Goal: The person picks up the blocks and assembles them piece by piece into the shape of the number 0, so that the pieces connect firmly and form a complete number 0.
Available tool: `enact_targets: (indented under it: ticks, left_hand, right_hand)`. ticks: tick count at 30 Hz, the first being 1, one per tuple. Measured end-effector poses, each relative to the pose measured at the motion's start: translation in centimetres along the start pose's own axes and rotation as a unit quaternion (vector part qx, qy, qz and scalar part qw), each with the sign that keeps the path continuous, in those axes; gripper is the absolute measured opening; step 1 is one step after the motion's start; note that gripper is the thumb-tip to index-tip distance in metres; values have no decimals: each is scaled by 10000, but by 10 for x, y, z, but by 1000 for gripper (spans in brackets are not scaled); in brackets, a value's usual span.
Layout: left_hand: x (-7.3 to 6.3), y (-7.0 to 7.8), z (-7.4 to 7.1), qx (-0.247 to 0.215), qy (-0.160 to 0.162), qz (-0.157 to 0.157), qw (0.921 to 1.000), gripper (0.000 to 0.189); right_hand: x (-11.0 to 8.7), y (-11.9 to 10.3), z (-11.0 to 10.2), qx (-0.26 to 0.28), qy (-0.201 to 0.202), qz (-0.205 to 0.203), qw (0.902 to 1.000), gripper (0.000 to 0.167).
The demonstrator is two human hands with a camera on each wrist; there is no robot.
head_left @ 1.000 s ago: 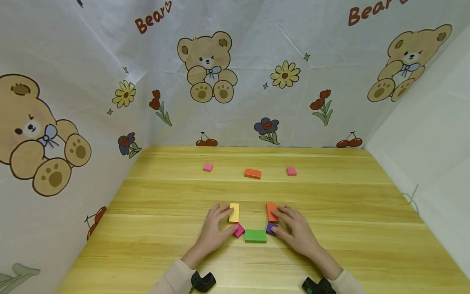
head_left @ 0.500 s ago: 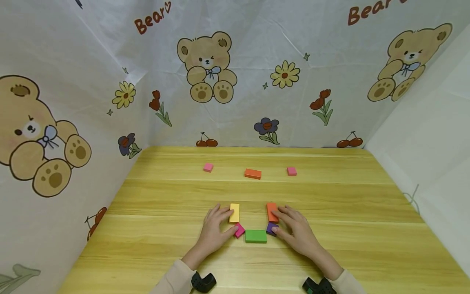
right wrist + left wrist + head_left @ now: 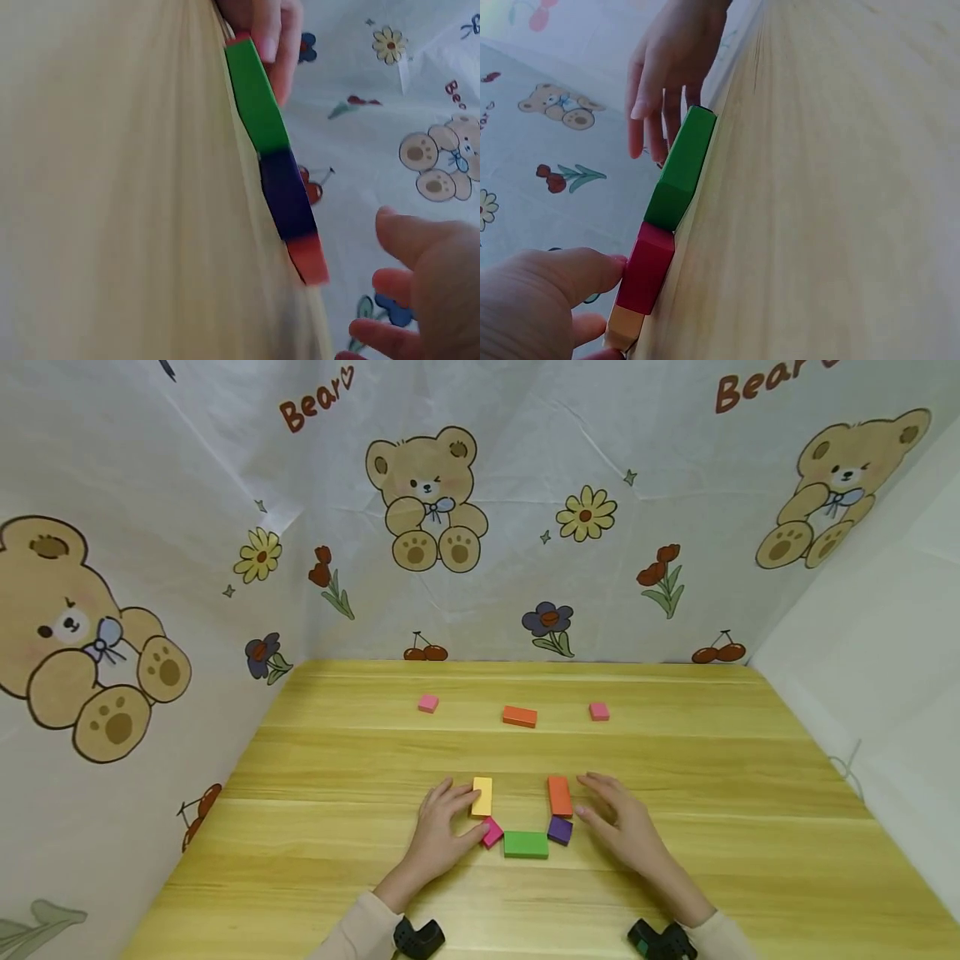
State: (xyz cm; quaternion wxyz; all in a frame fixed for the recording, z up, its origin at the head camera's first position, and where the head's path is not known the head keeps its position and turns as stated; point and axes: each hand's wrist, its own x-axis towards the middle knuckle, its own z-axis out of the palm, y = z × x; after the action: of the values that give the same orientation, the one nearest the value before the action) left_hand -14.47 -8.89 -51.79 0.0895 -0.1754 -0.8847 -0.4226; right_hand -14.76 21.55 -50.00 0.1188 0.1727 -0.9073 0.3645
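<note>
On the wooden table, a yellow block [image 3: 482, 797], a magenta block [image 3: 492, 832], a green block [image 3: 526, 844], a purple block [image 3: 559, 830] and an orange block [image 3: 559, 796] form a U shape. My left hand [image 3: 442, 829] rests at the left side, its index fingertip on the yellow block and its thumb tip at the magenta block [image 3: 646, 268]. Just right of the orange and purple blocks is my right hand [image 3: 622, 822], fingers spread and apart from them. The right wrist view shows a gap between the right thumb [image 3: 409, 236] and the purple block [image 3: 287, 193].
Farther back lie a pink block [image 3: 428, 703], another orange block [image 3: 520, 717] and a second pink block [image 3: 599, 712]. A bear-printed sheet [image 3: 510, 610] hangs behind the table [image 3: 375, 752] and along its left. Black cameras sit on both wrists.
My right hand has let go of the orange and purple blocks and moved slightly right. My left hand stays at the yellow and magenta blocks. The head view has shifted a little.
</note>
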Motion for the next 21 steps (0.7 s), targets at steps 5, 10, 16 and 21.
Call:
enact_targets:
  ticks: [5,10,16,21]
  left_hand:
    - [0,1,1,-56,-1,-41,10000,48]
    - [0,-2,1,17,52,52,10000,47]
    - [1,-3,2,-31,54,47,10000,47]
    - [-1,-3,1,-32,38,66,10000,48]
  right_hand:
    - [25,8,-27,196,177,403,9988,47]
    - [67,30,-48,201,388,623,9971,48]
    - [110,59,-59,266,37,1183,9926,54]
    - [130,76,-57,539,-352,1660,9840,58]
